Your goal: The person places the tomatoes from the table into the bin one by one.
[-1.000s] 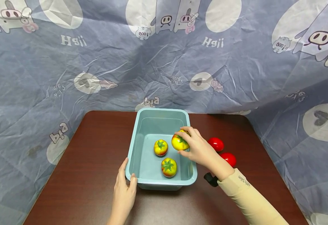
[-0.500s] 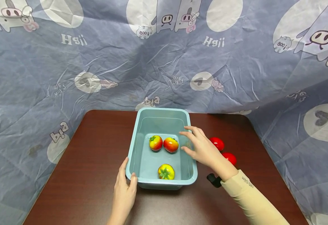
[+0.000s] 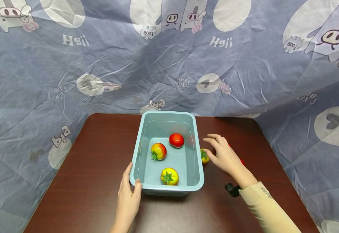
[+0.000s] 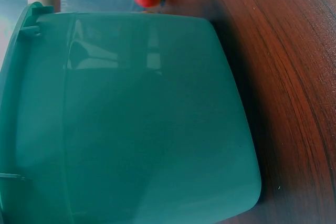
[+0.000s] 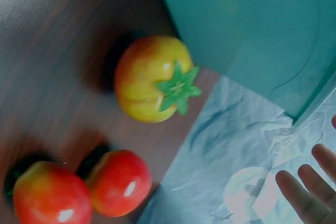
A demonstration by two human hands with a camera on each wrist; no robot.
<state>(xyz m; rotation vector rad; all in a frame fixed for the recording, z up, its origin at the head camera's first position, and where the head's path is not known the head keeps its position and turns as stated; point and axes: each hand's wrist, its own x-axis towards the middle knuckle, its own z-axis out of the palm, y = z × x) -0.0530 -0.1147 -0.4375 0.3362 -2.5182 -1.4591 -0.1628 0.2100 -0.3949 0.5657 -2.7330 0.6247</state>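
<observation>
While spread wide and empty just right of the bin (image 3: 169, 190), right hand (image 3: 224, 156) grip nearly on the yellow tomato (image 3: 204, 156); cannot tell if touching. Tomato lying on the tabletop (image 3: 93, 161) just beside the bin's right wall. Left hand (image 3: 128, 199) grip curled round the bin's near-left rim corner. Likely slips: nudging the round tomato rather than closing on it, rolling it along the bin wall or into the two red tomatoes (image 5: 118, 182) farther right of the bin; clipping the bin wall with fingertips and missing.
</observation>
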